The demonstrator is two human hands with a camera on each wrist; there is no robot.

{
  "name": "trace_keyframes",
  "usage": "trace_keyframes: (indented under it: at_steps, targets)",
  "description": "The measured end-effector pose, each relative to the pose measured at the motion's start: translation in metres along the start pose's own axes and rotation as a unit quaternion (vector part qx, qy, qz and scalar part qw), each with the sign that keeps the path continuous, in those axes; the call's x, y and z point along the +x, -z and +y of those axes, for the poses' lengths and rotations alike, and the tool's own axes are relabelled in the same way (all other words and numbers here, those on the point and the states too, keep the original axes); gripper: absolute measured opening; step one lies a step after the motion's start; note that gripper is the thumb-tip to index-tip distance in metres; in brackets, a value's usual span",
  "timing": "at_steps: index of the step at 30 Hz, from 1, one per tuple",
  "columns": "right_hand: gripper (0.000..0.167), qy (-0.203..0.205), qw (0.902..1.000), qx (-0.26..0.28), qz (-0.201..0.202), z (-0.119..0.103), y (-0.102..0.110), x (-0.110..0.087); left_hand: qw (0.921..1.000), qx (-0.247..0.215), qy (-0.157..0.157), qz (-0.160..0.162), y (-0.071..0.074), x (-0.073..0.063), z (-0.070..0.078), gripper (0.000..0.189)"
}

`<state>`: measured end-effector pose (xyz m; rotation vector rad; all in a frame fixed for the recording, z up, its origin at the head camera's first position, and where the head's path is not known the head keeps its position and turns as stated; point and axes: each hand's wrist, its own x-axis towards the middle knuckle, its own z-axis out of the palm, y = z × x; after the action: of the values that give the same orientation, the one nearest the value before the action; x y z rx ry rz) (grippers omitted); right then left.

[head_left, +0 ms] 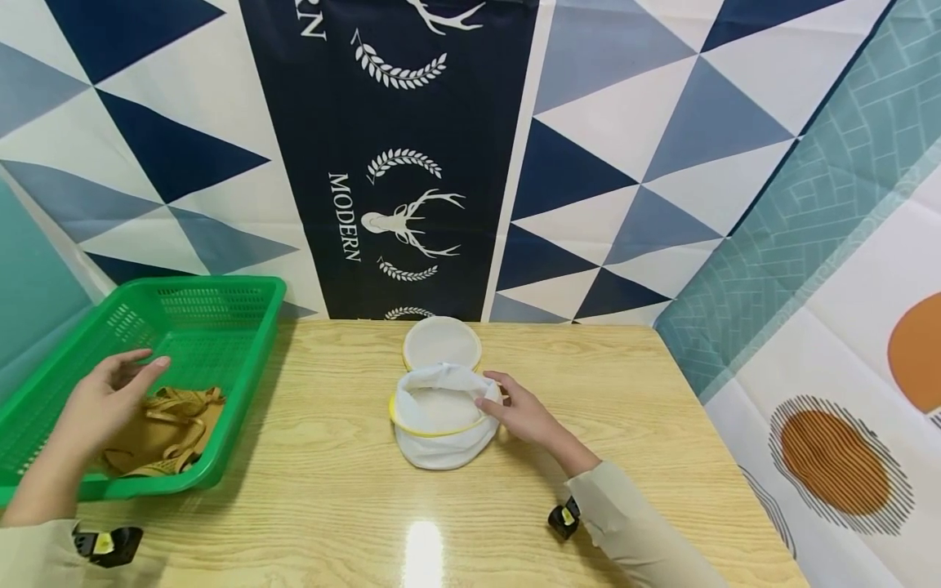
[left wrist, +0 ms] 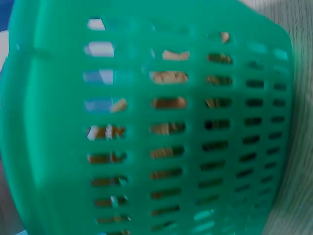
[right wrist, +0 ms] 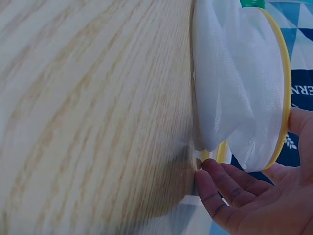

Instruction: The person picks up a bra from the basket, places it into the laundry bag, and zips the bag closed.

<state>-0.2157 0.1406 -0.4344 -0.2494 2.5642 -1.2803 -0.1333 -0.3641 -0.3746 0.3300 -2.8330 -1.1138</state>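
A white mesh laundry bag (head_left: 441,445) with a yellow zip stands unzipped on the table, its round lid (head_left: 443,343) folded back behind it. My right hand (head_left: 524,410) grips the bag's right rim, thumb over the edge and fingers outside. In the right wrist view the thumb lies at the yellow zip (right wrist: 285,83) and the fingers curl low beside the bag. Over the green basket (head_left: 253,384) hangs my left hand (head_left: 103,400), fingers loosely bent and holding nothing. Below it in the basket lies tan clothing (head_left: 165,433) with thin straps.
The wooden table (head_left: 331,523) meets a wall cloth (head_left: 412,163) with triangles and a deer print at its back edge. Basket wall slots (left wrist: 168,103) fill the left wrist view, with brownish cloth showing through. A patterned cloth (head_left: 831,457) hangs at the right.
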Motion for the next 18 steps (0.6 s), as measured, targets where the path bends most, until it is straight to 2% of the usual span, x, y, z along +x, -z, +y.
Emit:
trace_keyframes:
  at_steps: [4, 12, 18]
  targets:
    - [0.056, 0.000, 1.0000, -0.001, 0.002, 0.001, 0.000, 0.000, 0.9991, 0.016, 0.034, 0.023, 0.000, 0.003, -0.008, 0.078]
    - [0.055, -0.001, 1.0000, 0.000, 0.006, -0.001, 0.000, 0.000, 0.9980, 0.037, 0.050, 0.007, 0.007, 0.005, -0.020, 0.081]
    - [0.057, -0.001, 1.0000, 0.006, 0.004, -0.002, -0.001, -0.001, 0.9962, 0.043, 0.075, 0.014, 0.009, 0.006, -0.030, 0.082]
